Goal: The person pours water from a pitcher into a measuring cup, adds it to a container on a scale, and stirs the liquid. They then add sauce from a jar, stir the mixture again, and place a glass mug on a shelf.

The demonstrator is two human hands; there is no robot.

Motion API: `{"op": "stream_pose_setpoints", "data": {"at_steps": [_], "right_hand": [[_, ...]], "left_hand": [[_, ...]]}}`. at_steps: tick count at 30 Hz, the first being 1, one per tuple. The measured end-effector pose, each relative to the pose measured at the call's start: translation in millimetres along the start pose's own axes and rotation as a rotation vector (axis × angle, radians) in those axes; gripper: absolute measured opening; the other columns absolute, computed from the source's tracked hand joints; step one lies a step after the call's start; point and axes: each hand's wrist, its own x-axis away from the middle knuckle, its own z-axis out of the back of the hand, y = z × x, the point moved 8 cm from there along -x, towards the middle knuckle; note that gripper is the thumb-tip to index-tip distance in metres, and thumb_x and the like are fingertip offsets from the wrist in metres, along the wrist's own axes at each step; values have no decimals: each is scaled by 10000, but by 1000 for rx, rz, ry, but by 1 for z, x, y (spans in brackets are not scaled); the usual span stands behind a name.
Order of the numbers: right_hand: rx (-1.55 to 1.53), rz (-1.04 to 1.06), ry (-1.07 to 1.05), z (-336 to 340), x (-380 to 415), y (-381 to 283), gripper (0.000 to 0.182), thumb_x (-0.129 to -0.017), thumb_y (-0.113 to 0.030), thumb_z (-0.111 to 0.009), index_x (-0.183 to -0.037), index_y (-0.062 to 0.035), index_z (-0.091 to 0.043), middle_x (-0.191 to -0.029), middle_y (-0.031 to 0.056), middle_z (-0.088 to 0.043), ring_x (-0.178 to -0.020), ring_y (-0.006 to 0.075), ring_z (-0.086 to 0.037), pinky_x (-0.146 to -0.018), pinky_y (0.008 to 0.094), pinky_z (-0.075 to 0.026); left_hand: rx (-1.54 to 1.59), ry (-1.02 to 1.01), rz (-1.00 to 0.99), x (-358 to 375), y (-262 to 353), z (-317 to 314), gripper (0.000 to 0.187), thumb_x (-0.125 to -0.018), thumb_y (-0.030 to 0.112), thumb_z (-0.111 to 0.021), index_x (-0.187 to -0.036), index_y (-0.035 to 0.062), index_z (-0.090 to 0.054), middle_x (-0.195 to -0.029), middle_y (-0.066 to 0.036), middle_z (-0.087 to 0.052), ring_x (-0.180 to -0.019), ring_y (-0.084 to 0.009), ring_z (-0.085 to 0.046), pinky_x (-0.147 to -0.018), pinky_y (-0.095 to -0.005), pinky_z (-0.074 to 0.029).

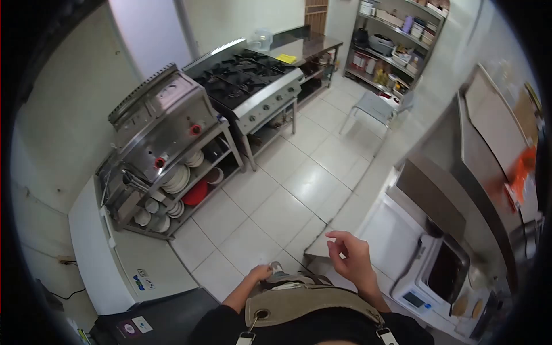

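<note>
My left hand [261,272] hangs low by the left side of my apron [310,303], its fingers curled in. Whether anything is inside those fingers is hidden. Just right of it a shoe [276,267] shows below the apron. My right hand [349,257] is raised in front of the apron's right side, fingers loosely bent with a gap between thumb and forefinger and nothing visible in it. To its right stands a white digital scale [415,300] with a dark tray [447,269] on top, apart from the hand.
A steel fryer [167,118] and gas range [244,80] line the left, with stacked plates [177,180] beneath. A white fridge [144,264] stands near left. Ahead are tiled floor [276,190], a grey chair [374,106] and shelves [397,43]. A step edge [330,221] crosses the right.
</note>
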Motion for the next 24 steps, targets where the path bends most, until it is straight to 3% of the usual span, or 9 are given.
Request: {"op": "stream_pose_setpoints", "data": {"at_steps": [5,9,13,18,19,21,22,23,24], "right_hand": [[77,-78,35,-34,-66,23,189,-780,-5,-626,-959,-66,-621,-564,45,-520,-450,125,-500,-438,260,-404],[92,-70,36,-53,-118,48,177,-785,-15,-618,-955,-66,-617,-552,44,-508,-445,129,-485,-434,262,-389],[124,-136,35,-69,-182,84,189,-777,-15,-621,-958,-72,-616,-563,41,-520,-452,134,-491,-442,263,-397],[144,-104,78,-68,-285,117,188,-773,-12,-620,-951,-72,-618,-554,44,-510,-454,132,-492,-445,264,-399],[171,-87,92,-62,-306,122,191,-771,-10,-621,-951,-71,-618,-552,45,-505,-455,131,-493,-445,264,-399],[199,-103,148,-42,-346,132,199,-770,-5,-620,-958,-71,-616,-554,44,-501,-453,131,-481,-442,262,-391],[216,-117,200,-30,-364,138,207,-770,0,-619,-965,-70,-614,-555,43,-498,-450,130,-469,-439,260,-383],[243,-116,235,-21,-380,145,215,-774,8,-612,-975,-68,-614,-556,37,-489,-439,123,-433,-426,259,-356],[246,-129,227,-17,-397,153,215,-774,8,-612,-975,-68,-614,-556,37,-489,-439,123,-433,-426,259,-356]], "left_hand": [[429,491,655,124,-246,19,358,-799,282,-512,-995,10,-639,-998,-229,-629,-1006,-367,-583,-864,-418,-456],[321,502,1157,186,-287,23,413,-810,290,-507,-983,-69,-615,-926,-215,-648,-914,-337,-619,-796,-432,-480],[666,108,810,56,-261,7,408,-805,317,-553,-913,-68,-635,-845,-167,-659,-777,-285,-639,-728,-436,-501],[568,183,131,-135,-178,111,397,-806,315,-544,-905,-56,-648,-874,-178,-665,-800,-288,-643,-737,-433,-500],[492,200,98,-166,-165,147,395,-806,314,-542,-903,-53,-650,-880,-180,-667,-805,-288,-644,-739,-432,-500],[127,41,386,-225,-167,226,444,-808,373,-491,-962,-7,-662,-998,-244,-630,-976,-347,-610,-858,-426,-463],[308,172,515,-248,-173,266,475,-811,391,-461,-978,-12,-649,-1048,-254,-609,-1026,-364,-581,-906,-429,-436],[232,129,420,-272,-151,315,500,-821,401,-437,-1004,-23,-628,-1075,-256,-598,-1043,-361,-572,-911,-425,-431],[155,338,372,-299,-144,362,474,-826,397,-447,-1010,-4,-622,-1053,-241,-610,-1007,-356,-586,-882,-415,-445]]}}
